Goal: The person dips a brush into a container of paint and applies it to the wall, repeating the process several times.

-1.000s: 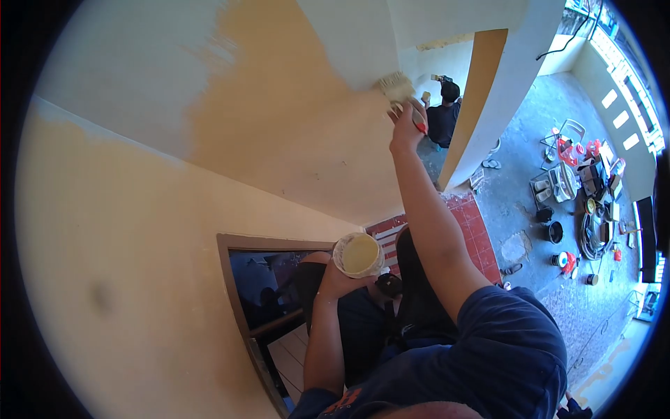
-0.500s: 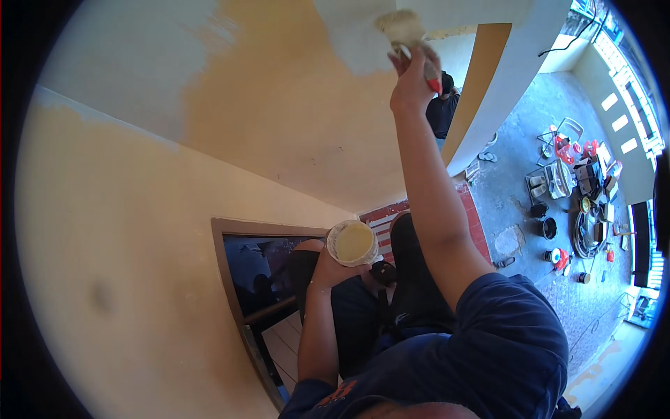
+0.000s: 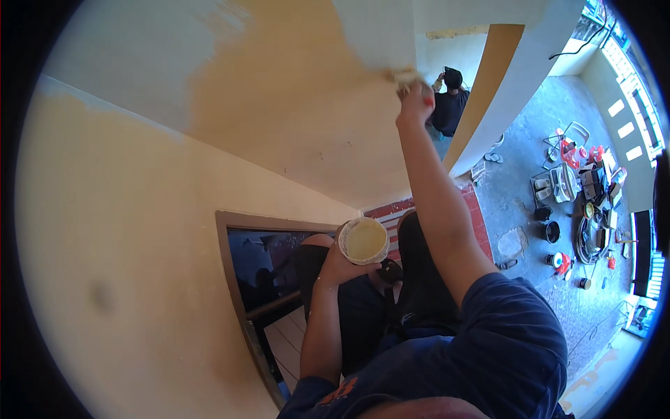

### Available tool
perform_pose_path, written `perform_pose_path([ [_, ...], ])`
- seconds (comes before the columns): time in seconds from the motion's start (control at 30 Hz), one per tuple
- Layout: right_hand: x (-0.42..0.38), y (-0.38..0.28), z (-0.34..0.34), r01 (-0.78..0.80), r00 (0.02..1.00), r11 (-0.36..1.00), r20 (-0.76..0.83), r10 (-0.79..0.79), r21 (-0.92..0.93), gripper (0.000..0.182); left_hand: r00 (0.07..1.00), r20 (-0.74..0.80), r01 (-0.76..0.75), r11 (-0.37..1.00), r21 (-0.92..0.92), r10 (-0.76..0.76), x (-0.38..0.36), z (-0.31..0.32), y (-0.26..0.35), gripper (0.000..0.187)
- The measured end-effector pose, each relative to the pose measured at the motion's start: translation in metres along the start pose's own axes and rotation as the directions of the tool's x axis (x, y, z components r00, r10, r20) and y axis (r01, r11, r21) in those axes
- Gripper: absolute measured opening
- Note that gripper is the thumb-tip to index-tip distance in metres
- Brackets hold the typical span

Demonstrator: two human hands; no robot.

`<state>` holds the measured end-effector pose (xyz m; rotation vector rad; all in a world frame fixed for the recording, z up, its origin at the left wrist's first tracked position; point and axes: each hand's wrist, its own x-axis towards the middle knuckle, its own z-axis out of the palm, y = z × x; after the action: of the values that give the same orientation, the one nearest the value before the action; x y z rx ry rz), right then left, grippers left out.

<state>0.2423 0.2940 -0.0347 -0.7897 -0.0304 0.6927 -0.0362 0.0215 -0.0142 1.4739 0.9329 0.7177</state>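
My right hand (image 3: 417, 102) is raised, its fingers closed around a paintbrush (image 3: 402, 75) with a red handle end. The bristles are at the wall (image 3: 293, 115), by the edge between tan paint and a pale unpainted patch; motion blurs them slightly. Lower down, my left hand (image 3: 340, 268) is wrapped around a paint tub (image 3: 343, 241). Cream-yellow paint shows inside, and the tub's rim is smeared with it.
A brown door frame (image 3: 222, 237) stands below left. Beyond the tan-edged pillar (image 3: 487, 91) a person in black (image 3: 450, 112) is at another wall. Buckets (image 3: 551, 232), a chair (image 3: 576, 133) and clutter cover the floor at right.
My right hand has brought the paintbrush down the wall from the pale patch to its lower edge. The tub in my left hand appears slightly farther right. More of the other person shows.
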Motion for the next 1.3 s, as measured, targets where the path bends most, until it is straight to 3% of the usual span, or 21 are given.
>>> perform_pose_path([
  [0.07, 0.001, -0.022, 0.017, 0.025, 0.999, 1.000, 0.045, -0.026, 0.005, 0.022, 0.999, 0.001, 0.053, 0.998, -0.036, -0.053, 0.001, -0.001, -0.002, 0.095],
  [0.13, -0.032, -0.058, 0.028, -0.012, 1.000, 0.975, 0.019, 0.008, 0.221, 0.027, 0.995, 0.008, 0.095, 0.993, -0.077, -0.095, -0.002, 0.002, -0.002, 0.099],
  [0.2, -0.037, -0.064, 0.017, -0.004, 0.994, 0.967, 0.106, -0.024, 0.253, 0.028, 0.999, 0.002, 0.050, 0.998, 0.050, -0.050, 0.002, -0.001, 0.002, 0.101],
  [0.27, -0.045, -0.062, 0.010, 0.010, 0.996, 0.942, 0.078, -0.038, 0.336, 0.029, 0.996, -0.003, 0.086, 0.996, 0.011, -0.086, 0.000, -0.002, -0.006, 0.101],
  [0.33, -0.034, -0.025, -0.012, 0.027, 0.993, 0.967, 0.103, -0.055, 0.255, 0.027, 0.993, 0.013, 0.115, 0.993, -0.027, -0.115, -0.002, 0.000, -0.009, 0.102],
  [0.4, -0.022, 0.018, -0.036, 0.038, 0.999, 0.997, 0.017, -0.040, 0.066, 0.026, 0.995, 0.017, 0.099, 0.993, -0.069, -0.098, 0.002, 0.001, -0.005, 0.102],
  [0.43, -0.019, 0.027, -0.045, 0.040, 0.999, 0.996, 0.020, -0.042, 0.080, 0.026, 0.996, 0.015, 0.089, 0.994, -0.058, -0.088, 0.002, 0.000, -0.002, 0.102],
  [0.5, -0.016, 0.030, -0.065, -0.098, 0.991, 0.995, -0.091, 0.098, 0.000, 0.028, 1.000, -0.008, -0.006, 1.000, 0.020, 0.006, 0.003, 0.001, 0.000, 0.092],
  [0.6, -0.024, 0.017, -0.063, -0.111, 0.980, 0.989, -0.174, 0.092, -0.100, 0.027, 1.000, -0.002, -0.014, 0.998, 0.065, 0.014, 0.001, 0.000, 0.001, 0.092],
  [0.67, -0.020, 0.009, -0.032, -0.128, 0.982, 0.991, -0.135, 0.131, 0.029, 0.029, 1.000, 0.004, -0.014, 0.996, 0.090, 0.014, 0.002, 0.000, -0.002, 0.096],
  [0.73, -0.018, -0.020, 0.016, -0.030, 0.999, 0.998, -0.040, 0.032, 0.059, 0.029, 1.000, 0.014, -0.005, 0.993, 0.114, 0.003, 0.002, -0.001, -0.002, 0.100],
  [0.8, -0.033, -0.062, 0.049, -0.025, 1.000, 0.978, 0.013, 0.023, 0.209, 0.030, 0.999, 0.000, 0.047, 0.999, -0.019, -0.047, 0.000, 0.003, 0.003, 0.100],
  [0.83, -0.041, -0.076, 0.051, -0.018, 1.000, 0.980, 0.008, 0.017, 0.200, 0.030, 0.999, 0.007, 0.050, 0.998, -0.028, -0.050, -0.001, 0.004, 0.003, 0.100],
  [0.9, -0.055, -0.094, 0.051, 0.057, 0.984, 0.953, 0.146, -0.105, 0.298, 0.028, 0.999, -0.008, 0.031, 0.999, 0.012, -0.031, 0.002, 0.002, 0.005, 0.097],
  [1.0, -0.047, -0.061, 0.030, 0.046, 0.981, 0.978, 0.173, -0.082, 0.205, 0.028, 0.998, -0.056, -0.005, 0.987, -0.163, -0.004, 0.003, 0.008, 0.011, 0.093],
  [1.03, -0.041, -0.041, 0.015, 0.044, 0.980, 0.979, 0.180, -0.081, 0.197, 0.028, 0.998, -0.061, -0.006, 0.985, -0.172, -0.004, 0.005, 0.009, 0.012, 0.093],
  [1.1, -0.030, 0.008, -0.021, 0.082, 0.987, 0.996, 0.143, -0.077, -0.034, 0.030, 0.993, -0.115, 0.008, 0.989, -0.146, -0.025, 0.013, 0.006, 0.015, 0.086],
  [1.23, -0.040, 0.032, -0.064, -0.058, 0.998, 0.993, -0.012, 0.057, -0.102, 0.027, 0.977, -0.213, -0.065, 0.988, -0.141, 0.034, 0.051, -0.006, 0.035, 0.093],
  [1.3, -0.043, 0.032, -0.063, -0.109, 0.993, 0.988, -0.067, 0.102, -0.113, 0.025, 0.956, -0.252, -0.182, 0.977, -0.108, 0.150, 0.070, -0.010, 0.050, 0.089],
])
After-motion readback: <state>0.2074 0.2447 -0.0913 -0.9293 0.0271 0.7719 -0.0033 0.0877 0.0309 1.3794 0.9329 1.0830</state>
